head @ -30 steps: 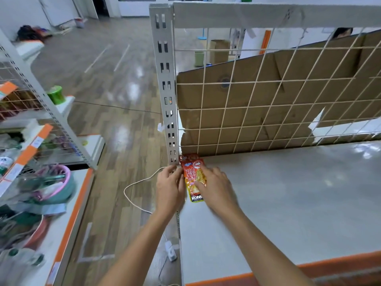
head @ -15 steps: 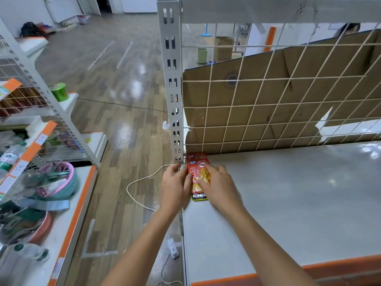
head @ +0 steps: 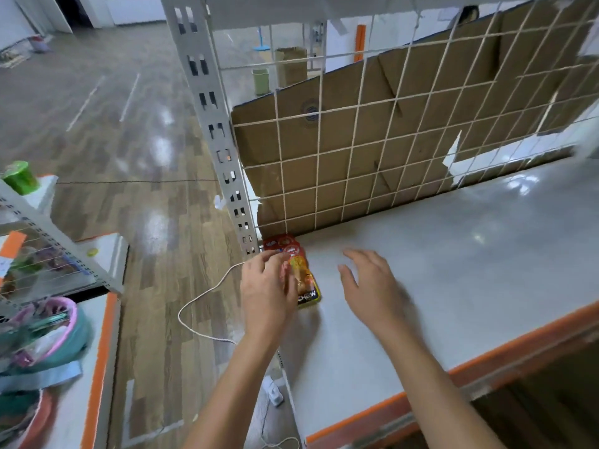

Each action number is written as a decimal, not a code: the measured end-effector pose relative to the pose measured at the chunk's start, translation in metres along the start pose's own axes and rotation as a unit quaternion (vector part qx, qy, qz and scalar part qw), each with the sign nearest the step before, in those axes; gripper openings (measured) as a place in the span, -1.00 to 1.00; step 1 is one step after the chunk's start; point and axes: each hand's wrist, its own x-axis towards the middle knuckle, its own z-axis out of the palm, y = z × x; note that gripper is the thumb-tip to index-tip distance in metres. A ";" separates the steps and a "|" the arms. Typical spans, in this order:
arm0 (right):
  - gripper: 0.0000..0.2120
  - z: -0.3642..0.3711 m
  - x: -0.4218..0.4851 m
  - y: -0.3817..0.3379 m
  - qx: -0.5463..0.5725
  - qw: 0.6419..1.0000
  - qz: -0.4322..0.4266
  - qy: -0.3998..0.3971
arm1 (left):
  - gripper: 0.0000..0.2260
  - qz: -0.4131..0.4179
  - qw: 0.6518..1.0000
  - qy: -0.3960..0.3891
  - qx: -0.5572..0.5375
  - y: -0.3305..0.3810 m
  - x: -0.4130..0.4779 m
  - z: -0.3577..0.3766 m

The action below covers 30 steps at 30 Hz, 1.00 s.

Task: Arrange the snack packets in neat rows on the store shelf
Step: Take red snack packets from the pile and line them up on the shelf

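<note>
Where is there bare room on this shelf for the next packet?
Bare shelf runs rightward from the packets, between the wire grid behind and the orange lip in front. The right hand hovers over its nearest part. Only the far-left corner is crowded: packets by the post, left hand over them.

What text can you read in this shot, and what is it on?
"CHEW": near end of the snack packet; the left hand hides any letters before it.
Rest of the packet's print: too blurred to read.
Orange tag on the left shelf: blurred, unreadable.
</note>
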 end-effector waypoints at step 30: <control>-0.56 -0.334 -0.157 0.367 -0.051 0.915 0.311 0.254 | -0.68 0.165 0.946 -0.268 -0.082 0.441 -0.106 0.224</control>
